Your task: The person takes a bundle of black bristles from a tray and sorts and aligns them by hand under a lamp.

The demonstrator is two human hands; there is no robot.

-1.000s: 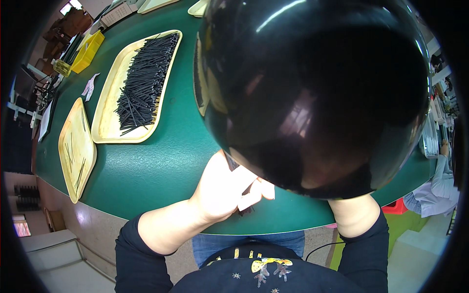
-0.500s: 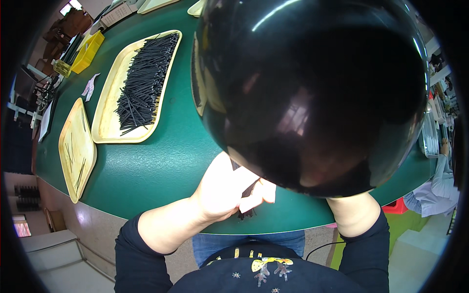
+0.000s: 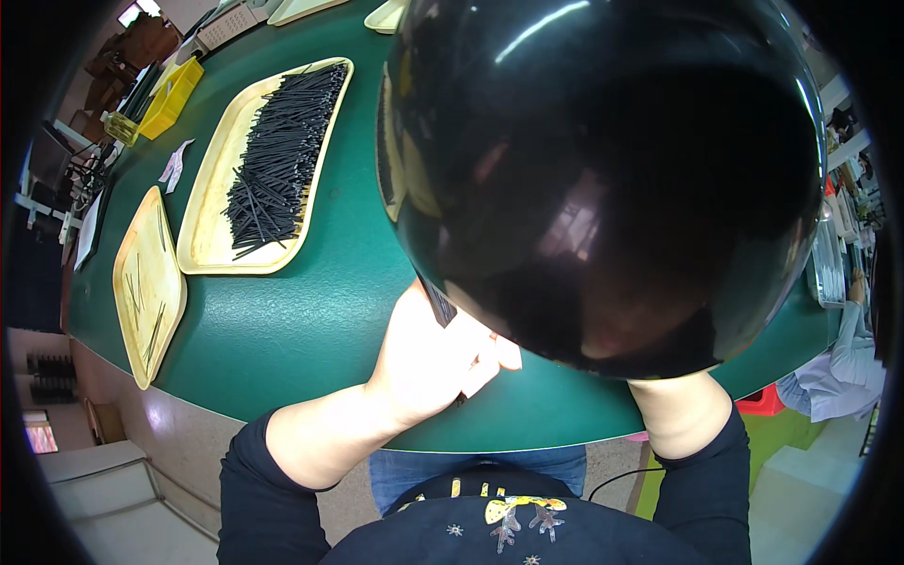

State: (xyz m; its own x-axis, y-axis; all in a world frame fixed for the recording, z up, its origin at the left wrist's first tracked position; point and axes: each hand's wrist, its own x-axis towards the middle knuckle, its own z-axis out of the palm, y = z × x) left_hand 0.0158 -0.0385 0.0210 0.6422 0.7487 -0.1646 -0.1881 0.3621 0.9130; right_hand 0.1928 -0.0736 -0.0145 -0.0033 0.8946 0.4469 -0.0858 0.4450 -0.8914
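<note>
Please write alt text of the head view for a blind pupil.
The left hand holds a partly hidden dark object over a green table; a large black dome hides the right hand. At left, a cream tray holds many black rods, a smaller tray a few strands.

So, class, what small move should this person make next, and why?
Perhaps draw the right hand leftward into view, because the glossy black rounded dome hides it, while the bare left hand holds a slim black bundle beside the dome's lower edge.
</note>
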